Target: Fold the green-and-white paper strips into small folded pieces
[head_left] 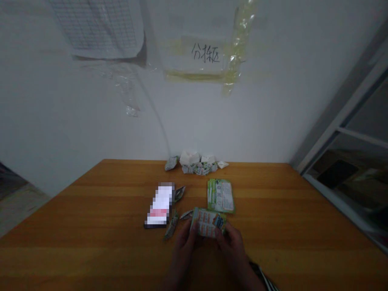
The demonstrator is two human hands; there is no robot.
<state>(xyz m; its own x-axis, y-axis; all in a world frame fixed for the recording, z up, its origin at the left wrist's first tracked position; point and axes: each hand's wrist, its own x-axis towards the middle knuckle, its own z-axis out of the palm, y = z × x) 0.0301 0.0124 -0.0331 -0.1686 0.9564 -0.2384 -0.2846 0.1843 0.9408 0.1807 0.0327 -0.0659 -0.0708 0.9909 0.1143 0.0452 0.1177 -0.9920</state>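
Observation:
A small printed packet [206, 221], green-edged with red and blue print, is held up between my two hands near the front of the table. My left hand [185, 238] grips its left end, thumb on the face. On the lower right corner, my right hand [232, 242] pinches it, thumb on top and fingers behind. Just beyond lies a short stack of similar flat green and white packets [221, 196]. Left of my left hand are a crumpled narrow wrapper [172, 225] and a small folded scrap [186, 214], part of it behind the held packet.
A phone [160, 205] with a blurred screen lies left, a dark wrapper [180, 194] beside it. Crumpled wrappers [200, 168] and white tissue pieces [190, 157] line the back of the wooden table [273, 210]. The wall [257, 121] stands behind, a metal-framed shelf [348, 137] at right.

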